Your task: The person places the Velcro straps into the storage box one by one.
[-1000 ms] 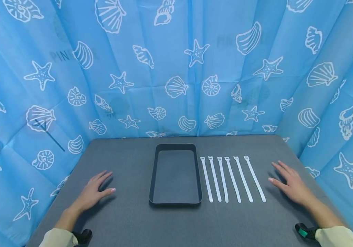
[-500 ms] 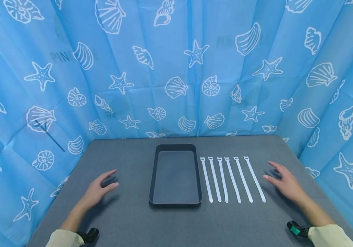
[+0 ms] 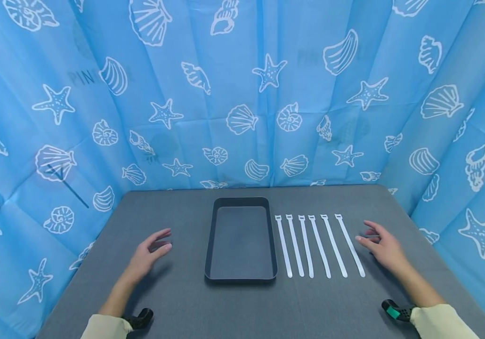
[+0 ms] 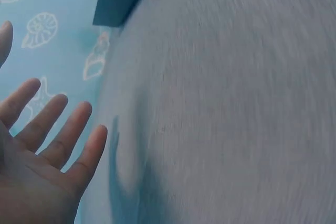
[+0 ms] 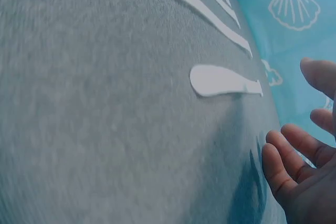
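Note:
Several white straps (image 3: 307,247), each with a slotted head at its far end, lie side by side to the right of a dark rectangular tray (image 3: 241,281). They look like cable ties. My right hand (image 3: 388,249) hovers just right of the outermost strap (image 3: 350,245), fingers relaxed and holding nothing. In the right wrist view the nearest strap (image 5: 220,81) lies flat, apart from the fingertips (image 5: 270,150). Left of the tray, my left hand (image 3: 146,256) is above the table with loosely bent fingers and nothing in them. The left wrist view shows its spread fingers (image 4: 68,132).
A grey cloth covers the table (image 3: 174,306). Behind and along both sides hangs a blue curtain (image 3: 208,108) printed with shells and starfish. Each wrist wears a black band, the right band (image 3: 397,310) with a green patch.
Both hands have moved inward: the left one rightward toward the tray, the right one leftward toward the outermost strap. Their fingers have bent a little more. Tray and straps lie where they were.

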`<state>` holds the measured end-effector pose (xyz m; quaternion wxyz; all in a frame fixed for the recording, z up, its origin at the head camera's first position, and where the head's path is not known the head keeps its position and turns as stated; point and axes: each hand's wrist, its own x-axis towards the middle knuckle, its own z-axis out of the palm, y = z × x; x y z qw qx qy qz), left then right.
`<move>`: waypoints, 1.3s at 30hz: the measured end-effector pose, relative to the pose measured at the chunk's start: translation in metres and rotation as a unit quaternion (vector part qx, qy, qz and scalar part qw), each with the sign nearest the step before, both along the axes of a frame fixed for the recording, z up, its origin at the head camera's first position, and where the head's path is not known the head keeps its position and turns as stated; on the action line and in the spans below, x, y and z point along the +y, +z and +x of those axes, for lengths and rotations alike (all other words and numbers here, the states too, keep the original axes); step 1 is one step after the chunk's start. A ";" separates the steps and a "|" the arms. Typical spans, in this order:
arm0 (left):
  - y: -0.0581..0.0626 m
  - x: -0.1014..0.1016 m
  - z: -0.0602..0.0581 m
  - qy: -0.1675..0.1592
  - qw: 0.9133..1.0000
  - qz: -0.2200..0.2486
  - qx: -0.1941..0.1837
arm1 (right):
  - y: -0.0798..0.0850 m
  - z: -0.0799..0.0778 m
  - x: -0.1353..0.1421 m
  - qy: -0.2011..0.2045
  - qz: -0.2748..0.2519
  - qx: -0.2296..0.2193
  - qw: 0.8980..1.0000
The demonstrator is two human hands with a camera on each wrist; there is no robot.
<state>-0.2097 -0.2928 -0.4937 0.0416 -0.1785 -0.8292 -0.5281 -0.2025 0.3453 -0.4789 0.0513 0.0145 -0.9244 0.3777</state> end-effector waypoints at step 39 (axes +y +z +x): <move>-0.019 0.097 -0.013 0.043 0.982 0.171 -0.064 | -0.015 -0.027 -0.035 -0.100 0.034 -0.046 0.993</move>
